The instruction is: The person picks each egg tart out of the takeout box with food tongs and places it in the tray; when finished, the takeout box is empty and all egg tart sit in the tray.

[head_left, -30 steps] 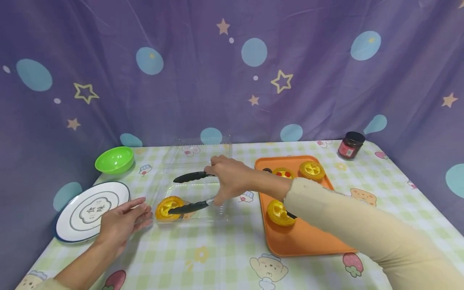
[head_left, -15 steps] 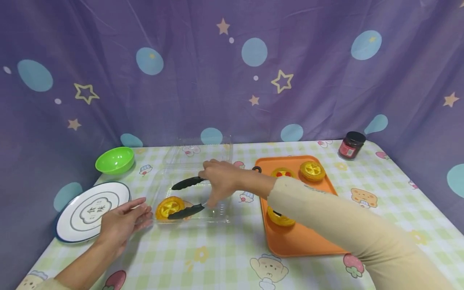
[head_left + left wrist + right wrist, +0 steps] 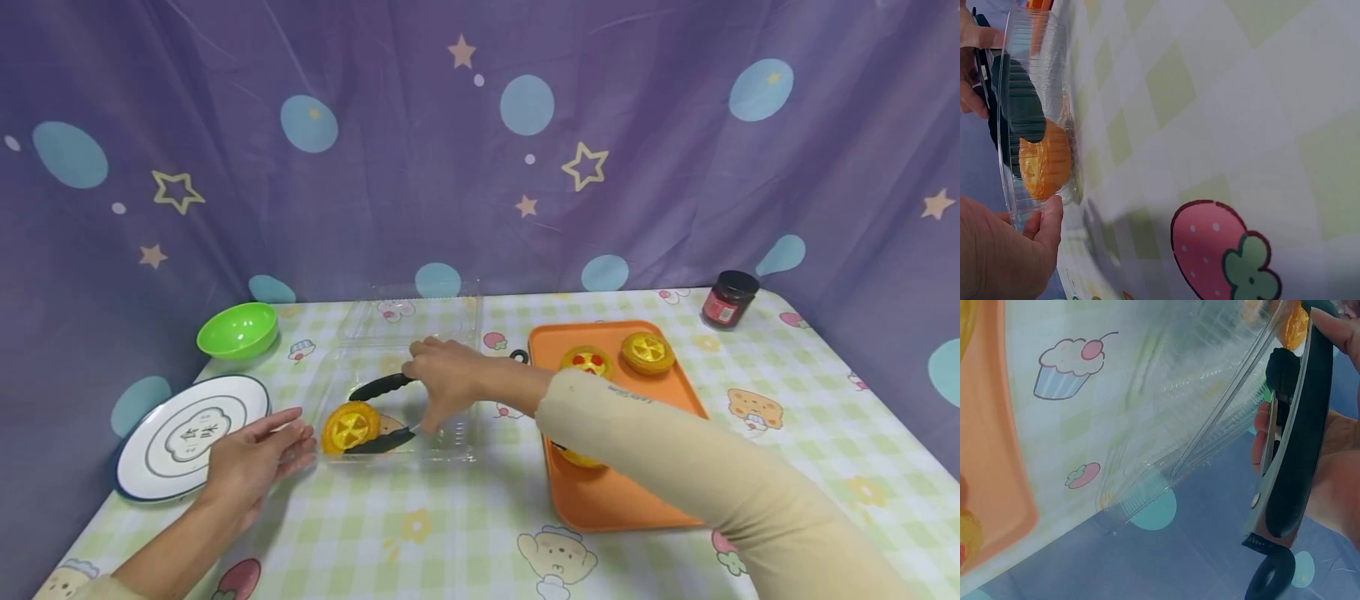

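Observation:
My right hand grips a pair of black tongs, metal along the arms. The tongs' tips stand spread on either side of a yellow egg tart with a wedge pattern on top. That tart sits in the near left corner of a clear plastic box, whose lid is folded back. My left hand lies at the box's left side, fingers nearly straight and against its wall. From the left wrist view, one tong tip shows through the clear wall, overlapping the tart.
An orange tray to the right holds several tarts, partly hidden by my right sleeve. A white plate and a green bowl stand left. A dark jar stands at the back right.
My right hand has moved left and slightly down with the tongs, whose tips have shifted from over the tart to its sides. The left hand has stayed still.

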Demonstrator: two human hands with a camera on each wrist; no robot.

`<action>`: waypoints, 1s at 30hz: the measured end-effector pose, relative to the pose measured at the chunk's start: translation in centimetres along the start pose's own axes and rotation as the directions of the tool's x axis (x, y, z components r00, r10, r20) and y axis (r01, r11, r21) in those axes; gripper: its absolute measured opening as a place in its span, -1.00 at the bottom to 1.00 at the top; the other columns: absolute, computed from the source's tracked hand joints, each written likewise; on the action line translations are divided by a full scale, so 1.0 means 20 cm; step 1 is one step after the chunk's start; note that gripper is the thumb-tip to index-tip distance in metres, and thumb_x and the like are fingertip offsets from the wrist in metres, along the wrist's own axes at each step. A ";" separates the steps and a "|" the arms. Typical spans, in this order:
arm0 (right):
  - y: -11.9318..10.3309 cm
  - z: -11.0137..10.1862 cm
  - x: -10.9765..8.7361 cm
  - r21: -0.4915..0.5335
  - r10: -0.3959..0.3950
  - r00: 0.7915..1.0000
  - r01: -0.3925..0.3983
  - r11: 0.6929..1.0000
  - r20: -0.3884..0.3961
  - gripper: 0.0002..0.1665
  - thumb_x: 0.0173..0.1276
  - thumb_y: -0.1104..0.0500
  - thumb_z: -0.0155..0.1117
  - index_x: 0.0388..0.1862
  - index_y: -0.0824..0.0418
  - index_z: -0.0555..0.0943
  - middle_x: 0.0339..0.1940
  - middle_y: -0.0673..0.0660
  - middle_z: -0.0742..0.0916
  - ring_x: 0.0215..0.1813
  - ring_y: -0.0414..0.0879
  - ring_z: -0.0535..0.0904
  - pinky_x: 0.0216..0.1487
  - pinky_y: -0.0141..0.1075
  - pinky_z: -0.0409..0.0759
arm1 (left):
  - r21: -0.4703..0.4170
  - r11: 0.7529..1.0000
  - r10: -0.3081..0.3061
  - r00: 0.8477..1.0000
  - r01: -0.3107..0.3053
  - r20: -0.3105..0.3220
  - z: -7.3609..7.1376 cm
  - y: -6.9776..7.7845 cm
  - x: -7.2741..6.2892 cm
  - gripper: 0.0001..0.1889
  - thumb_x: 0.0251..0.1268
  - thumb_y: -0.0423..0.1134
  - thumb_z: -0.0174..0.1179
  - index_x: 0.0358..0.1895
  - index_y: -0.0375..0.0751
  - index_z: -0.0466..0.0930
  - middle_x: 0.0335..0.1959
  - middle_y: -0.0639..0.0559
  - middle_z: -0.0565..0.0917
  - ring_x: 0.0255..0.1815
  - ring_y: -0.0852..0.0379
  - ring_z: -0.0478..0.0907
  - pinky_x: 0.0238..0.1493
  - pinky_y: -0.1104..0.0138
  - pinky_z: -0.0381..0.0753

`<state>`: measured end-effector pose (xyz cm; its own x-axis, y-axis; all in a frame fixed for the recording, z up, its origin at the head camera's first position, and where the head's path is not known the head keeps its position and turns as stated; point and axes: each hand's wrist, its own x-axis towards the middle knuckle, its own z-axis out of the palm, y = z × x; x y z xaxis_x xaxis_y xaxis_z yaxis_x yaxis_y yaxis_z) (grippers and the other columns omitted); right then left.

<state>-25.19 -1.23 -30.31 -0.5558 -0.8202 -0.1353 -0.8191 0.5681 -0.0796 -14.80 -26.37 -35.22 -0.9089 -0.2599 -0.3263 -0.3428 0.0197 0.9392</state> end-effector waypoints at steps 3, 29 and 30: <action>0.00 0.01 0.01 0.020 -0.008 1.000 0.008 1.000 0.002 -0.19 -0.04 -0.11 0.54 0.21 0.16 0.55 -0.12 0.01 0.52 -0.06 -0.11 0.41 -0.17 -0.36 0.51 | -0.001 1.000 0.007 1.000 -0.007 0.001 0.00 0.00 0.00 -0.43 0.44 -0.35 0.06 0.43 -0.43 0.13 -0.33 0.12 0.73 -0.26 0.22 0.70 -0.08 0.27 0.73; 0.04 0.01 -0.03 0.229 -0.055 0.993 0.078 0.970 -0.103 -0.26 0.06 0.04 0.49 0.23 0.25 0.54 -0.39 0.04 0.42 -0.41 -0.17 0.19 -0.48 -0.44 0.19 | 0.004 1.000 0.010 1.000 -0.010 -0.014 0.00 -0.01 0.00 -0.44 0.44 -0.35 0.06 0.42 -0.42 0.14 -0.35 0.14 0.72 -0.27 0.23 0.70 -0.08 0.26 0.73; 0.05 0.00 -0.04 0.238 -0.052 0.992 0.077 0.968 -0.111 -0.26 0.06 0.04 0.49 0.23 0.25 0.54 -0.38 0.06 0.42 -0.41 -0.17 0.19 -0.48 -0.44 0.19 | 0.005 1.000 0.010 1.000 -0.010 -0.014 0.00 -0.01 0.00 -0.44 0.44 -0.35 0.06 0.42 -0.43 0.14 -0.34 0.13 0.72 -0.27 0.23 0.70 -0.08 0.26 0.74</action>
<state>-25.55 0.00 -30.19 -0.5249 -0.8509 -0.0205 -0.8020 0.5025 -0.3230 -14.77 -26.33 -35.41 -0.9090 -0.2727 -0.3152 -0.3348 0.0272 0.9419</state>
